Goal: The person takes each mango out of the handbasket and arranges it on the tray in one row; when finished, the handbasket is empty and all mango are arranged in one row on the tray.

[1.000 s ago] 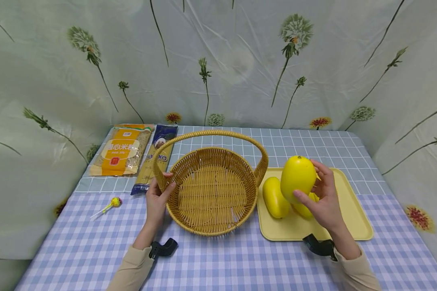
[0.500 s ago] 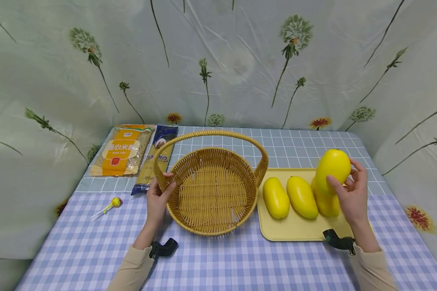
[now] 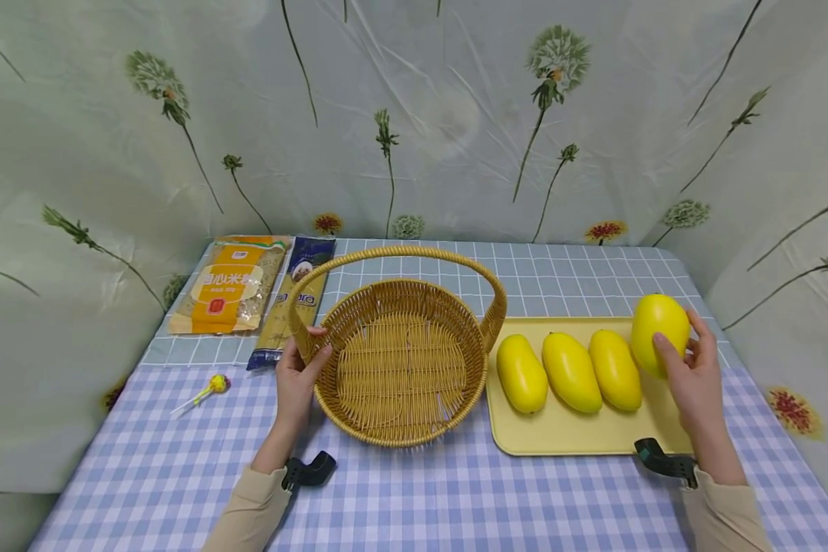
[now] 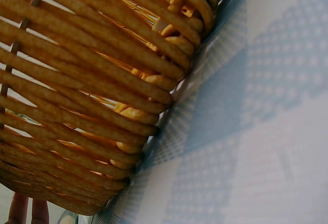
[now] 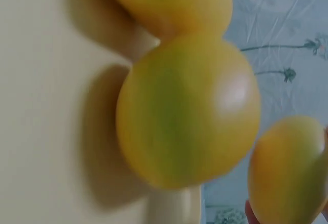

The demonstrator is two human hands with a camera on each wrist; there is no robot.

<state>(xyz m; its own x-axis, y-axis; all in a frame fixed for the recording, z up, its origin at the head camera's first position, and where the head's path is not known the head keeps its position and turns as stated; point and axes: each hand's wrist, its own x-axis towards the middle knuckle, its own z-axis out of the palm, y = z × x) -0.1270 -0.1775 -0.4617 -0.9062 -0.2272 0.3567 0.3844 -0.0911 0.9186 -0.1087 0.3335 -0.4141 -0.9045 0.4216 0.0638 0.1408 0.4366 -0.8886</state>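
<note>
My left hand (image 3: 298,383) grips the left side of a round wicker basket (image 3: 407,440), where its tall handle joins the rim. Nothing lies inside the basket. In the left wrist view the woven wall of the basket (image 4: 77,80) fills the left half, with two fingertips (image 4: 40,211) at the bottom corner. On the right, my right hand (image 3: 693,376) holds a yellow mango (image 3: 659,334) between thumb and fingers, over the right part of a yellow tray (image 3: 559,438). Three more mangoes (image 3: 571,372) lie side by side on that tray. The right wrist view shows the held mango (image 5: 287,170) raised beyond them.
Behind my left hand lie a bag of grain with an orange label (image 3: 228,287) and a blue-and-yellow pasta packet (image 3: 293,303). A lollipop (image 3: 214,386) rests on the checked tablecloth (image 3: 414,506) at left. A flower-print curtain (image 3: 455,138) hangs behind.
My right hand has carried the mango rightward and lately down, from above the other mangoes to the tray's right part. The mangoes beneath now show fully. My left hand keeps its grip on the basket.
</note>
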